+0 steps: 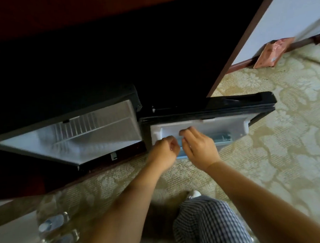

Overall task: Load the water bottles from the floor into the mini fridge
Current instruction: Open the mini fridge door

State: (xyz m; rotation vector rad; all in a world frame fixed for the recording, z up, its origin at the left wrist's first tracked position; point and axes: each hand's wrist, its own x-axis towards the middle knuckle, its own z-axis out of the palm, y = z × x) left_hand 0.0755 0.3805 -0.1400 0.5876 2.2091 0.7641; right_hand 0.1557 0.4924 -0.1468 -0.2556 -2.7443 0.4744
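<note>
The mini fridge (103,139) stands open inside a dark wooden cabinet, its white interior showing a wire shelf and no bottles. Its door (231,111) is swung out to the right, with a pale blue door shelf (223,137) low on the inside. My left hand (167,148) is curled into a fist at the left end of that shelf. Beside it, my right hand (198,148) has bent fingers over the shelf rail; any hold is hidden. Several clear water bottles (53,224) with pale caps stand blurred on the carpet at bottom left.
Patterned beige carpet (273,160) covers the floor to the right. A pink packet (272,54) leans against the white wall's skirting at upper right. My knee in checked trousers (207,227) is at bottom centre. The cabinet's wooden base (46,189) runs along the left.
</note>
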